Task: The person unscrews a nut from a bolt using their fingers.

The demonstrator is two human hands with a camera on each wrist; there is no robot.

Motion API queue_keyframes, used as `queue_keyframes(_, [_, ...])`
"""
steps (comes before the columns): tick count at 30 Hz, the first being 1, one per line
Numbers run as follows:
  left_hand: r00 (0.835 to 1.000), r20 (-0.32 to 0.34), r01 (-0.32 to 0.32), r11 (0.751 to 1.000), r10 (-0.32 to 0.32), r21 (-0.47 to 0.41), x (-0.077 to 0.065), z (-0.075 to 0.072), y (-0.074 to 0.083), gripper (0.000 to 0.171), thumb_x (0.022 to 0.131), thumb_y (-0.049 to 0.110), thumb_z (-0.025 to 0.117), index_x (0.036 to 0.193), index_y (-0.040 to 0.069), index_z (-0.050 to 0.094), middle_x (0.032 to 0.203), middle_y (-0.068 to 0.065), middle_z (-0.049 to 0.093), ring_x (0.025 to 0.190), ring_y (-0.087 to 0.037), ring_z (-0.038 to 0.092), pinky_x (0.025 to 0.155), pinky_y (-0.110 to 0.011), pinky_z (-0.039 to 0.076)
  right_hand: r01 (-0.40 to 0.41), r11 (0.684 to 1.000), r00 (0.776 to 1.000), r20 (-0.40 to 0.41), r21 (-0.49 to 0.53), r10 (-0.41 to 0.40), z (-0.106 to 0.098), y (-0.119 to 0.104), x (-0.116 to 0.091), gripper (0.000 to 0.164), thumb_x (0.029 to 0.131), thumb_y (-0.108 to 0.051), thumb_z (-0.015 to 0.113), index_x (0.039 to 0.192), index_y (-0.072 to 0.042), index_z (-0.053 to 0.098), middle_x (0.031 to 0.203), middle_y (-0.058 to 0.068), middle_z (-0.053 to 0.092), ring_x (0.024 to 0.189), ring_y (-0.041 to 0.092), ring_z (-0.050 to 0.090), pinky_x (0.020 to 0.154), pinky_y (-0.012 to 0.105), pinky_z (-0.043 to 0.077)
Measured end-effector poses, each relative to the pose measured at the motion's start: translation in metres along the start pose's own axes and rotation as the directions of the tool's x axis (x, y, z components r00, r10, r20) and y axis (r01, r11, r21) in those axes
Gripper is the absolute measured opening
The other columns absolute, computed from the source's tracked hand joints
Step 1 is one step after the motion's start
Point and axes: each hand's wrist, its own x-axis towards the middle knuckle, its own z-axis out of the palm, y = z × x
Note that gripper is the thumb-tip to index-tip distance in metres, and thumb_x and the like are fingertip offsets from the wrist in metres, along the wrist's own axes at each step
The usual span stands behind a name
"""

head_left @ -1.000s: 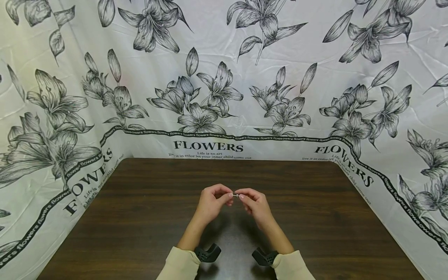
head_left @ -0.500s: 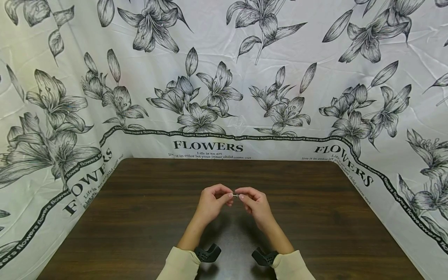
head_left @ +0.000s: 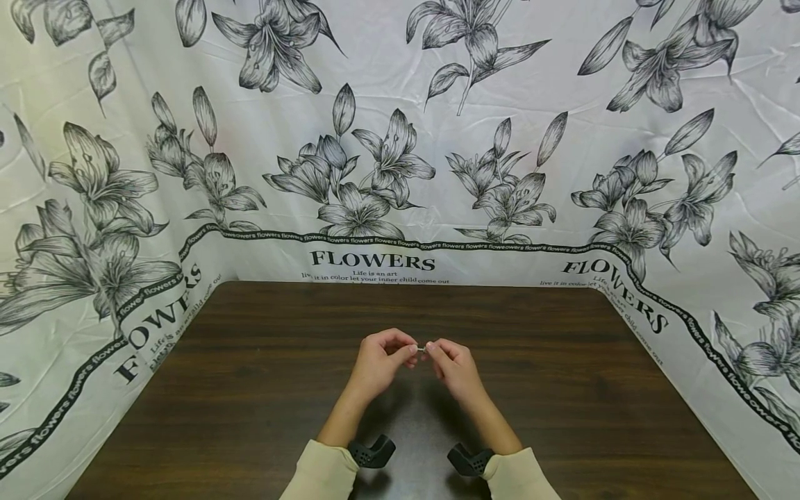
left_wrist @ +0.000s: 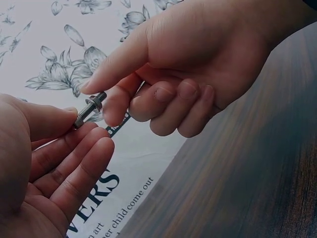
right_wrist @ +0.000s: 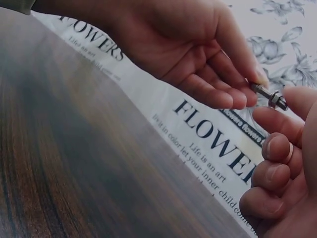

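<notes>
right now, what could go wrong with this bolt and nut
The bolt could slip and drop to the table, since the left hand pinches just one end. The nut sits near the other end, so turning it the wrong way might take it off. The right hand shows no clear grip there, so may not catch it.

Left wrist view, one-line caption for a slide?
Left hand pinches a threaded bolt bearing a nut; right hand close by.

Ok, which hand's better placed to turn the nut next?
Probably the right hand: it's beside the nut and threaded end, while the left hand pinches the bolt at its other end.
</notes>
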Motion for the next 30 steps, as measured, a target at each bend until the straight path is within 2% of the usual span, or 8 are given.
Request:
queue_keyframes(6, [1.000, 0.008, -0.003, 1.000, 0.003, 0.000, -0.0003, -0.0001, 0.0007, 0.005, 0.088, -0.007, 0.065, 0.090, -0.012, 0.066, 0.079, -0.025, 0.068, 0.068, -0.042, 0.067, 0.064, -0.048, 0.059, 0.018, 0.999, 1.000, -0.008, 0.029, -0.017, -0.0004, 0.0006, -0.0001, 0.020, 0.098, -0.005, 0.055, 0.085, 0.009, 0.063, 0.054, 0.001, 0.044, 0.045, 0.006, 0.037, 0.042, 0.017, 0.030])
queue_keyframes(14, [1.000, 0.002, -0.008, 1.000, 0.008, 0.007, 0.0000, -0.0010, 0.0007, 0.005, 0.088, -0.007, 0.065, 0.089, -0.012, 0.066, 0.077, -0.024, 0.067, 0.067, -0.040, 0.067, 0.064, -0.046, 0.059, 0.026, 0.998, 1.000, 0.000, 0.056, -0.026, -0.0007, -0.0008, -0.0007, 0.021, 0.095, -0.002, 0.059, 0.099, 0.018, 0.060, 0.059, 0.000, 0.046, 0.049, 0.007, 0.040, 0.043, 0.017, 0.033])
queue_keyframes(26, [1.000, 0.008, -0.014, 1.000, 0.014, 0.008, 0.0000, -0.0025, 0.0009, 0.006, 0.089, -0.007, 0.065, 0.090, -0.012, 0.066, 0.078, -0.025, 0.067, 0.067, -0.041, 0.067, 0.063, -0.043, 0.060, 0.095, 0.989, 0.995, 0.005, 0.117, -0.097, -0.0007, -0.0006, -0.0011, 0.016, 0.090, 0.009, 0.059, 0.105, 0.016, 0.060, 0.059, 0.000, 0.044, 0.047, 0.005, 0.038, 0.042, 0.017, 0.032])
queue_keyframes(30, [1.000, 0.007, -0.010, 1.000, 0.010, 0.006, 0.0002, -0.0027, -0.0005, 0.006, 0.089, -0.007, 0.065, 0.090, -0.012, 0.067, 0.078, -0.024, 0.067, 0.068, -0.040, 0.068, 0.063, -0.041, 0.060, 0.108, 0.986, 0.994, 0.005, 0.126, -0.109, -0.0009, -0.0011, -0.0017, 0.015, 0.090, 0.011, 0.059, 0.104, 0.017, 0.060, 0.059, 0.002, 0.044, 0.048, 0.005, 0.038, 0.040, 0.025, 0.028])
